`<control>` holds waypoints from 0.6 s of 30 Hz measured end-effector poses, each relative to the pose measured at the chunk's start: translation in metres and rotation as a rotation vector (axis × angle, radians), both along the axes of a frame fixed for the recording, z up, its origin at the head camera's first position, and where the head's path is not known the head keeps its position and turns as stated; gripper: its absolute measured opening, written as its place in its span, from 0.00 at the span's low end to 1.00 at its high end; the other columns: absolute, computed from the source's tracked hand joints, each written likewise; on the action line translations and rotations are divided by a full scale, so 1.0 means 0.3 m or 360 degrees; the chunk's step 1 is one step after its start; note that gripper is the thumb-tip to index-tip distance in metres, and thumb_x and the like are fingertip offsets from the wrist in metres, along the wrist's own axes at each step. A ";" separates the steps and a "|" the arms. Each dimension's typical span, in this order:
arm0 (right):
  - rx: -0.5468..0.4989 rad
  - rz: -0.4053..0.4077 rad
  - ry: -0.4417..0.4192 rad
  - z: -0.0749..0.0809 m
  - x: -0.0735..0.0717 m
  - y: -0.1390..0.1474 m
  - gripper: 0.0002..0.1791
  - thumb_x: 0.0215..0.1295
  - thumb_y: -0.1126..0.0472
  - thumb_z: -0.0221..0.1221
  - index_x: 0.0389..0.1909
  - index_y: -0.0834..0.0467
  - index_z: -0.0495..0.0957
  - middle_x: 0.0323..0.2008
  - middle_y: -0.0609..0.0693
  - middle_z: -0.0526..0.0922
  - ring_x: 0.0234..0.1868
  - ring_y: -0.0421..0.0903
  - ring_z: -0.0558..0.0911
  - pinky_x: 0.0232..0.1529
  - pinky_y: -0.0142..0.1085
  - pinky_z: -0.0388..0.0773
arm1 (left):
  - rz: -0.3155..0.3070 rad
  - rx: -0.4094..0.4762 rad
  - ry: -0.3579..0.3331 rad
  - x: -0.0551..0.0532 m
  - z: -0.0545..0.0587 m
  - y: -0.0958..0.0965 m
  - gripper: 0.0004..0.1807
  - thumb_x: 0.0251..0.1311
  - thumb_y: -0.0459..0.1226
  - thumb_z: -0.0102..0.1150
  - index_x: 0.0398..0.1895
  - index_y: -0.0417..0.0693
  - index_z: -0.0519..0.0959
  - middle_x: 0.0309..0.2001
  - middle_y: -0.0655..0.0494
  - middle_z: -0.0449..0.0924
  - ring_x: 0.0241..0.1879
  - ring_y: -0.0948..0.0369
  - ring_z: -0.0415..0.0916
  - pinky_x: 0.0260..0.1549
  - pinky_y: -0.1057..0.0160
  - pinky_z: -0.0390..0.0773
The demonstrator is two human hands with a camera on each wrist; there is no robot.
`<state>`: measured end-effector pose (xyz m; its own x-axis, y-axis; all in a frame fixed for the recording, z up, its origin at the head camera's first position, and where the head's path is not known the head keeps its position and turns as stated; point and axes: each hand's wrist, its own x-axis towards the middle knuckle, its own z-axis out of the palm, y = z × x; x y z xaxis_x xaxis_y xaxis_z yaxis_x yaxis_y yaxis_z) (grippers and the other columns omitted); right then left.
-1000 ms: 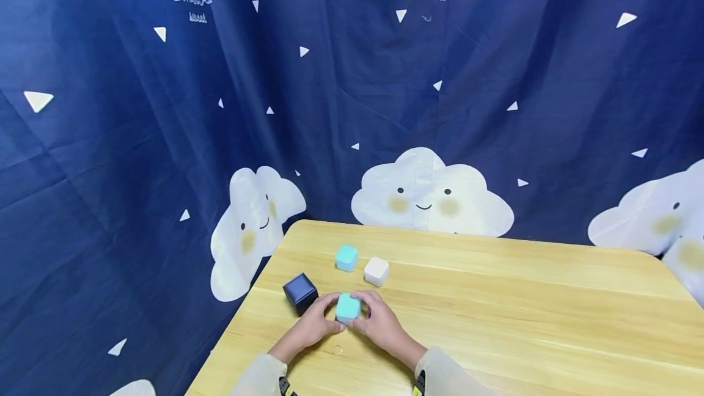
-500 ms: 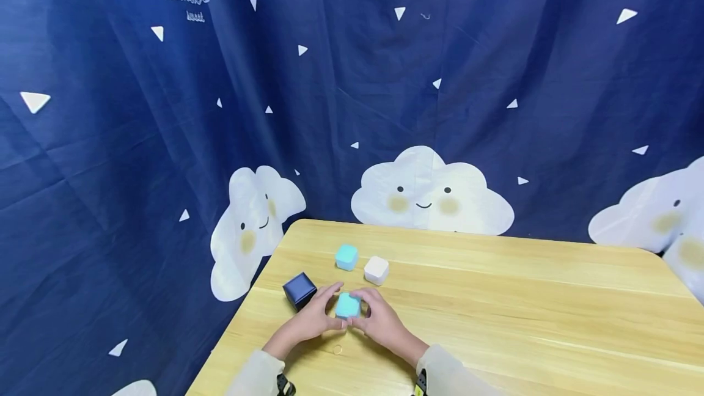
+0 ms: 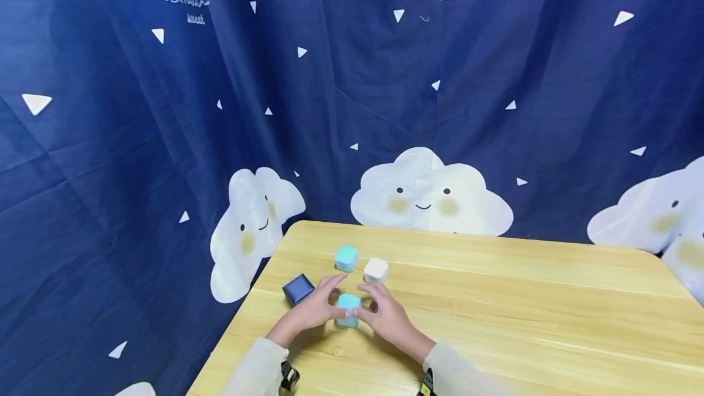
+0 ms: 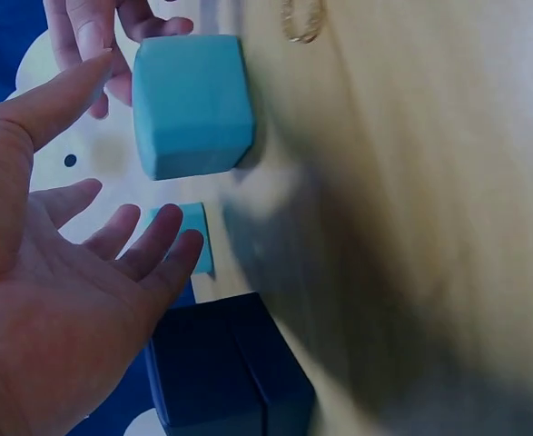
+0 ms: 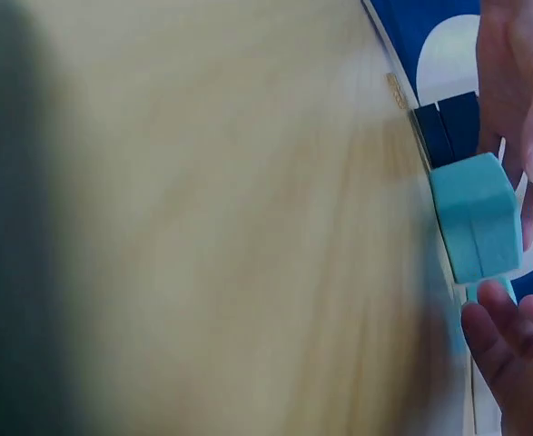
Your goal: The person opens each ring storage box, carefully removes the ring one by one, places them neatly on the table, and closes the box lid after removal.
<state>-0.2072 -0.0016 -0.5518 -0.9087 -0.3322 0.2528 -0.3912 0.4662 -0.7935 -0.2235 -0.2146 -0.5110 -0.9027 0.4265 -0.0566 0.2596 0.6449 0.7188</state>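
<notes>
A small turquoise box (image 3: 349, 302) with rounded edges rests on the table between the two hands; a seam shows on its side in the right wrist view. My left hand (image 3: 315, 309) is at its left, fingers spread and extended, palm apart from the box (image 4: 193, 107) in the left wrist view. At the right is my right hand (image 3: 389, 321), its fingers loosely bent and away from the far side. Both thumbs meet in front of the box in the head view. Close behind the left hand sits a dark blue box (image 3: 298, 289), partly hidden by it.
A second turquoise box (image 3: 346, 258) and a white box (image 3: 376, 269) stand farther back on the wooden table (image 3: 495, 304). A thin gold ring (image 3: 337, 351) lies in front of the hands. Behind the table hangs a blue curtain (image 3: 330, 78) with clouds.
The left fingers drew back from the near turquoise box and spread out. Afterwards the right fingers lifted off it too, and both thumbs came together in front. The box stayed nearly in place.
</notes>
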 end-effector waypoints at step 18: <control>0.0002 -0.0183 0.0020 0.016 -0.063 0.081 0.32 0.59 0.43 0.62 0.61 0.54 0.70 0.53 0.53 0.74 0.38 0.40 0.75 0.36 0.32 0.75 | -0.0016 -0.0031 -0.0016 -0.158 0.030 0.112 0.45 0.56 0.43 0.66 0.74 0.53 0.53 0.70 0.44 0.52 0.65 0.45 0.61 0.58 0.46 0.69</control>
<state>-0.2261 0.0227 -0.5468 -0.9376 -0.2266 0.2639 -0.3450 0.5095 -0.7883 -0.2710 -0.1809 -0.5021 -0.8978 0.4341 -0.0740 0.2588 0.6562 0.7088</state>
